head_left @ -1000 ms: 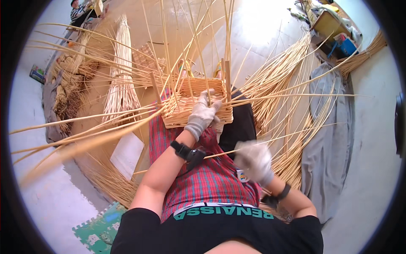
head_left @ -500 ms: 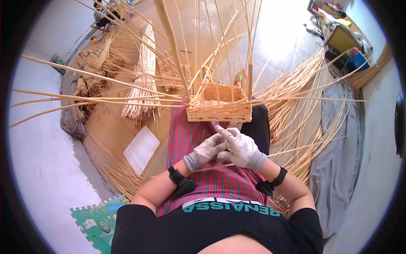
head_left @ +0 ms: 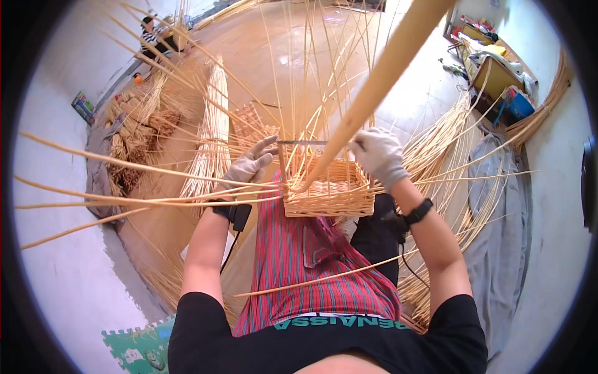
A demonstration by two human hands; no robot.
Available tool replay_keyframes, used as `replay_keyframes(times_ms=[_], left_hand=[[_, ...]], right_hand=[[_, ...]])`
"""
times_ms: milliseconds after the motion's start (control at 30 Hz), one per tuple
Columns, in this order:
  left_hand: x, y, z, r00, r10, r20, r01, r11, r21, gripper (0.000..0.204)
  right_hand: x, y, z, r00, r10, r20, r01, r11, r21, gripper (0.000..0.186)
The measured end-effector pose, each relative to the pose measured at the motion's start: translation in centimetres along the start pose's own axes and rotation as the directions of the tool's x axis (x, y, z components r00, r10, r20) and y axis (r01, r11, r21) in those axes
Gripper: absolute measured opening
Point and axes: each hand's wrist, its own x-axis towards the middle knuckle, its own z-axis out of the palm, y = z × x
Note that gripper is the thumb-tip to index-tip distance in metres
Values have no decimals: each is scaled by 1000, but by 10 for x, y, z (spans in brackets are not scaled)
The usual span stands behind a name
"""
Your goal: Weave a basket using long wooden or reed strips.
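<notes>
Clerk: Where is the basket [head_left: 329,204]?

Inspector: At the lap's far edge, over the knees, overlapping the far end of the apron [head_left: 293,249].

Clerk: State of the hands?

Inspector: Left hand [head_left: 248,164] is off the basket's left side, fingers spread apart, with nothing visibly clamped in them. Right hand [head_left: 379,153] is above the basket's right end, fingers curled. A thick rod [head_left: 386,78] crosses close to the fingertips; whether they are clamped on the dark strip [head_left: 302,143] I cannot tell.

Clerk: The step in hand?

Inspector: In my judgement, setting the strip across the basket's top. Good practice: steady the left post [head_left: 282,161] with the left hand, hold the strip level and straight, avoid bowing the post inward, and work clear of the thick rod.

Clerk: Orientation?

Inspector: Mouth upward, long axis left to right across the lap, strip roughly parallel to it. The side rods [head_left: 149,203] point left from the left end; the thick rod slants up and rightward, apparently from the near left corner.
</notes>
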Motion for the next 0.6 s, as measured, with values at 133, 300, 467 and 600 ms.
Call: replay_keyframes(times_ms=[133,300,467,600], left_hand=[[30,-7,-1,996,-59,-73,63,997,48,36],[36,-14,-9,988,13,-151,4,994,111,34],[27,-6,-1,987,46,-155,-34,996,80,36],[27,-2,7,982,-18,-189,24,999,29,30]], right_hand=[[17,2,2,994,41,99,-26,988,-154,27],[16,80,-20,977,148,156,-129,983,-129,30],[14,85,-7,993,26,116,-10,991,-136,31],[10,75,-5,989,18,147,-15,1000,-22,32]])
